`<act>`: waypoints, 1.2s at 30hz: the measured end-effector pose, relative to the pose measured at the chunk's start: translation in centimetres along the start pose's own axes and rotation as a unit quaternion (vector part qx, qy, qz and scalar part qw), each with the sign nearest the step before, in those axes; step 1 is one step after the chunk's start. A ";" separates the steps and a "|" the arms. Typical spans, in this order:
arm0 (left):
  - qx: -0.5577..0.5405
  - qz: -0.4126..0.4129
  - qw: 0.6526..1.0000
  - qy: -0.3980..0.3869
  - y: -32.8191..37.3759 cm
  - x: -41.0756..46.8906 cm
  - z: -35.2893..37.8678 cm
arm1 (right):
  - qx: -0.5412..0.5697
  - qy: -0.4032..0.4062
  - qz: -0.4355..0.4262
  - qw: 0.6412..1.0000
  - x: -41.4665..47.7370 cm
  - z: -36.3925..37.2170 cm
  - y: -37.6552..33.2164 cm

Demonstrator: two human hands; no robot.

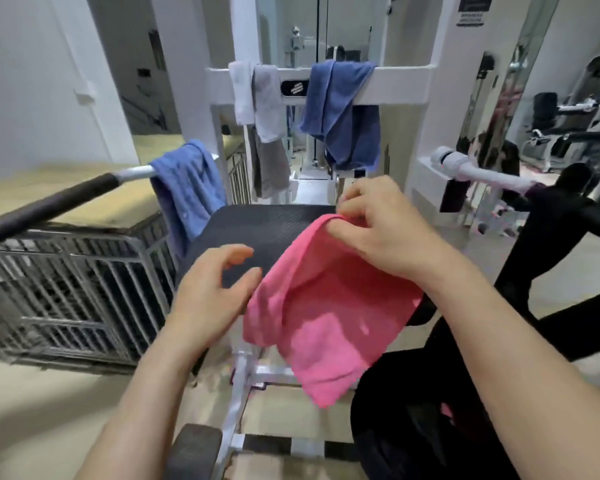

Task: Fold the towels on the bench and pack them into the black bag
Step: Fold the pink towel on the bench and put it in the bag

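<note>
Pink towel (323,306) half on the black padded surface (257,230), near end hanging off the edge.
Near right: black bag (413,420), outline murky, cut by the frame. Right hand (378,230) pinches the towel's far hem. Left hand (215,292) loosely curled, grasping nothing, just beside the left edge; contact unclear. Beyond: blue towel (191,188) over a handle (66,199); white towel (241,95), grey towel (267,109) and navy towel (343,116) on the crossbar (402,81).

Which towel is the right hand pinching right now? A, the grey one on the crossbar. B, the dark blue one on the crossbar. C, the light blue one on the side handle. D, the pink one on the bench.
D: the right hand pinches the far edge of the pink towel, which lies across the black bench.
</note>
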State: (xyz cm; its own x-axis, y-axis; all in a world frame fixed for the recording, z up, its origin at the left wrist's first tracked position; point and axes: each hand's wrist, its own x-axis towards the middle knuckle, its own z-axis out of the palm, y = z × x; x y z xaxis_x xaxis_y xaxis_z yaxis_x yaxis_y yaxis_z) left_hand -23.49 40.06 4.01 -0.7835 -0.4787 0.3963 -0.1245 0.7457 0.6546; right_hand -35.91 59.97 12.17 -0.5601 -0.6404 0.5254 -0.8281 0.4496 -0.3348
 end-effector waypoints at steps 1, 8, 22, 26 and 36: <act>-0.099 0.026 0.994 -0.038 1.3 -0.7 0.2 | 0.062 -0.030 0.003 0.998 0.1 0.3 -1.8; -0.367 -0.058 0.926 -0.068 4.1 -0.7 -3.8 | 0.259 -0.235 0.022 0.936 0.2 -1.2 -6.2; 0.040 -0.050 0.964 -0.258 0.9 9.2 -11.3 | 0.223 -0.238 0.276 0.904 8.6 -4.9 4.5; 0.220 -0.024 0.973 -0.063 -0.7 15.9 -8.6 | 0.130 0.057 0.263 0.954 14.9 -3.9 7.9; -0.047 -0.026 0.948 0.313 -2.6 23.1 -3.9 | 0.052 0.360 0.167 0.916 14.0 -1.4 13.0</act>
State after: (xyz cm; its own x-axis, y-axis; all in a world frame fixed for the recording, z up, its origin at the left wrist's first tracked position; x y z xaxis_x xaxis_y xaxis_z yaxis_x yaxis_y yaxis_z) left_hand -38.84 25.26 13.95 -0.2593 -0.7169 0.6471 -0.0759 0.6831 0.7264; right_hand -54.52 57.77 16.29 -0.6534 0.1159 0.7481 -0.6325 0.4594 -0.6236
